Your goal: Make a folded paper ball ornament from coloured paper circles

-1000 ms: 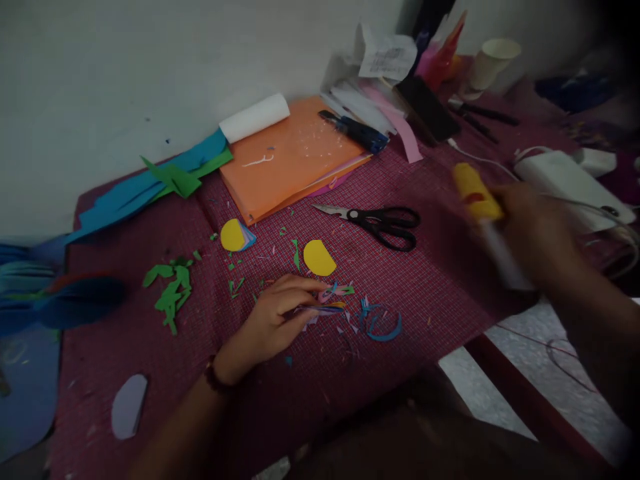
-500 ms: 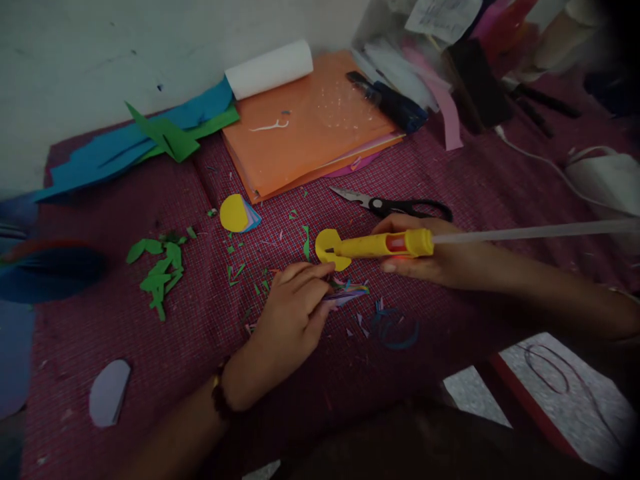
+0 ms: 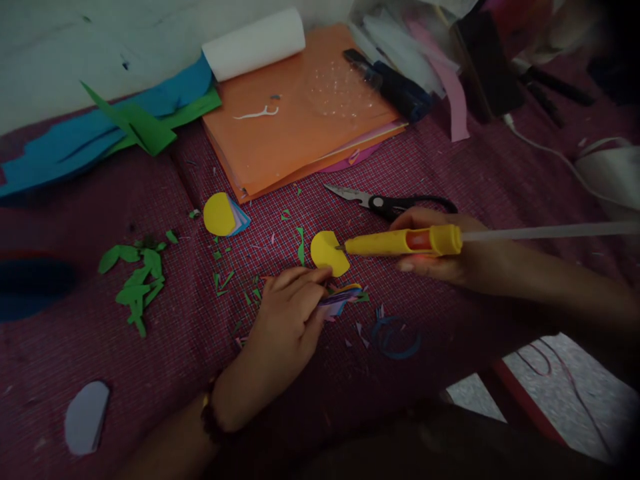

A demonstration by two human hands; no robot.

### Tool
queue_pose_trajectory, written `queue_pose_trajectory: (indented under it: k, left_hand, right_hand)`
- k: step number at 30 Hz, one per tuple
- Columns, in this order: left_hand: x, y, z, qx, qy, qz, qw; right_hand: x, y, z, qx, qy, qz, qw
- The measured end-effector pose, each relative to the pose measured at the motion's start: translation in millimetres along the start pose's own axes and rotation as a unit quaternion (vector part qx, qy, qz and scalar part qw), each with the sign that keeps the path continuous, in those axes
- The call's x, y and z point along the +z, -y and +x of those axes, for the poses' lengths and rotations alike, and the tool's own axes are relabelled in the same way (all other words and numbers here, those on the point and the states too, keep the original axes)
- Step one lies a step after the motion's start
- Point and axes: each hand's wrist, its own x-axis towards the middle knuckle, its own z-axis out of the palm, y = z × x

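Observation:
My left hand (image 3: 290,313) rests on the red checked cloth (image 3: 190,333), fingers pinched on a small stack of coloured paper cut-outs (image 3: 340,300). My right hand (image 3: 445,253) grips a yellow glue gun (image 3: 400,241) lying level, a clear glue stick (image 3: 550,231) sticking out of its back end. The gun's tip touches a yellow paper half-disc (image 3: 327,253) lying flat just above my left fingers.
Black-handled scissors (image 3: 385,202) lie behind the gun. An orange paper pile (image 3: 295,127) with a white roll (image 3: 253,45) sits at the back. A yellow-topped stack of discs (image 3: 223,215), green scraps (image 3: 135,280), blue and green sheets (image 3: 100,130) and a lilac cut-out (image 3: 85,417) lie left.
My right hand brought the glue gun in from the far right to the yellow half-disc. My left hand stayed on the paper cut-outs. The view shifted nearer.

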Motion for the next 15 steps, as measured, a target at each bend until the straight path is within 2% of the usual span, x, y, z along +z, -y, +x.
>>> queue_pose_trajectory:
  k: [4, 10, 15]
  left_hand:
    - [-0.1, 1.6, -1.3, 0.006, 0.004, 0.0, 1.0]
    - [0.0, 2.8, -4.6, 0.021, 0.002, 0.047, 0.999]
    - [-1.0, 1.8, -2.9, 0.025, -0.002, 0.058, 0.998]
  right_hand:
    - [-1.7, 2.1, -6.4, 0.027, 0.037, 0.018, 0.999]
    - [0.5, 1.9, 8.5, -0.01, -0.019, 0.012, 1.0]
    - [-0.6, 0.4, 13.4, -0.011, -0.01, 0.021, 1.0]
